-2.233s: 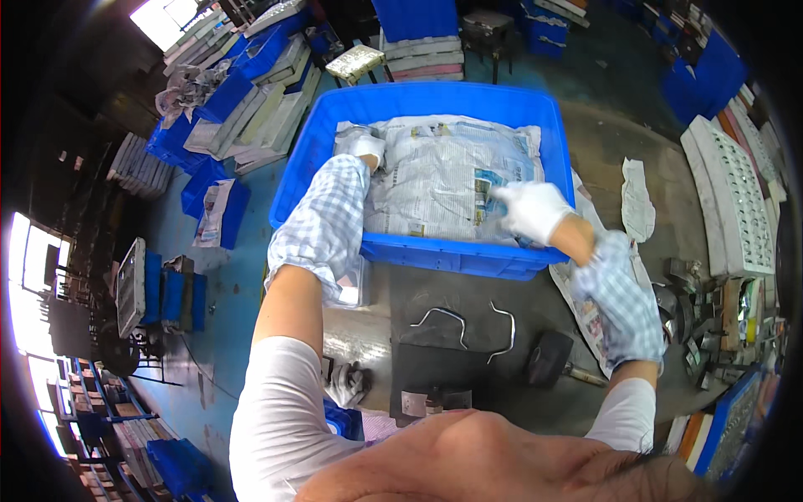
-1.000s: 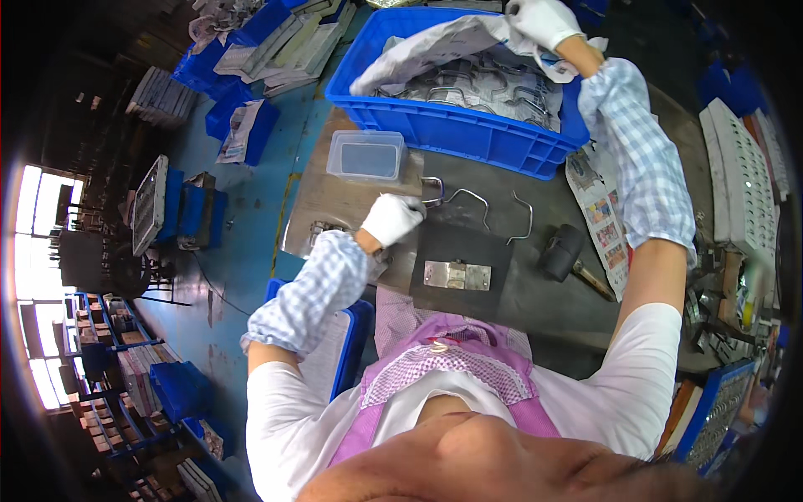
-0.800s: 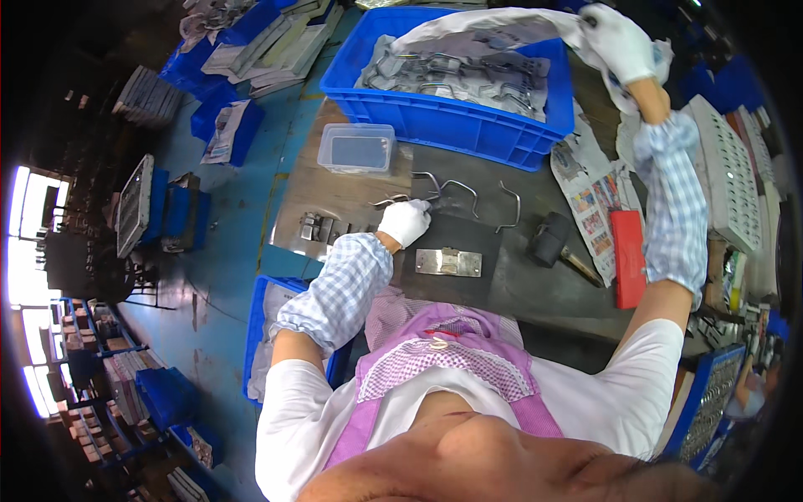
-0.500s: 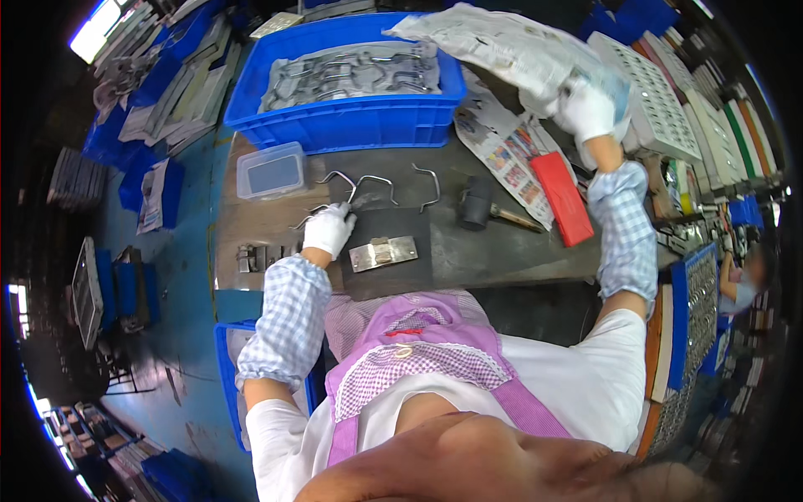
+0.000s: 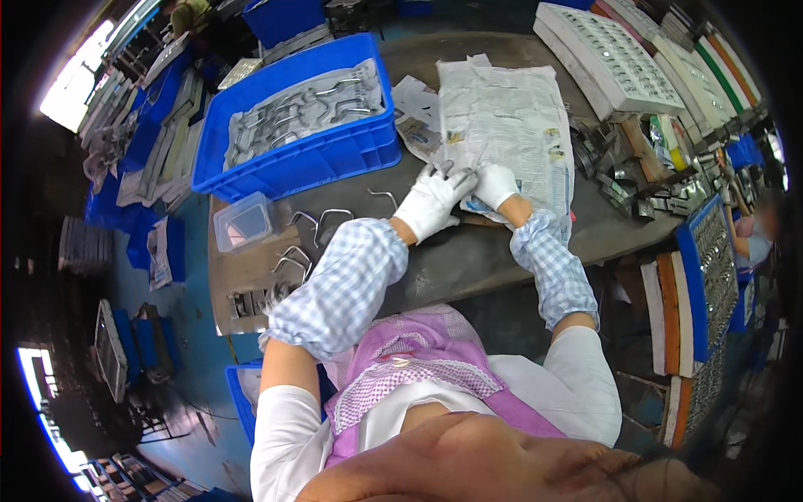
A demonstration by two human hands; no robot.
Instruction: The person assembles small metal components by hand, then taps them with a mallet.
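A spread newspaper (image 5: 514, 117) lies on the workbench in front of me, partly over other paper. My white-gloved left hand (image 5: 433, 202) is at its near left corner, fingers spread, with nothing visible in it. Beside it my gloved right hand (image 5: 497, 184) has its fingers curled on the paper's near edge, pinching it. Left of my hands are several bent metal rods (image 5: 335, 212) on the bench; my left sleeve covers part of that area. The mallet and metal plate seen earlier are hidden.
A blue crate (image 5: 297, 151) of bent metal rods on paper stands at the back left. Near it sits a clear plastic box (image 5: 242, 222). Metal blocks (image 5: 247, 303) lie at the bench's left edge. White trays of parts (image 5: 611, 63) and metal pieces (image 5: 627, 192) are on the right.
The newspaper, held up by my right hand before, now lies flat on the bench over the red packet. My left hand has left the rods and moved right to the paper.
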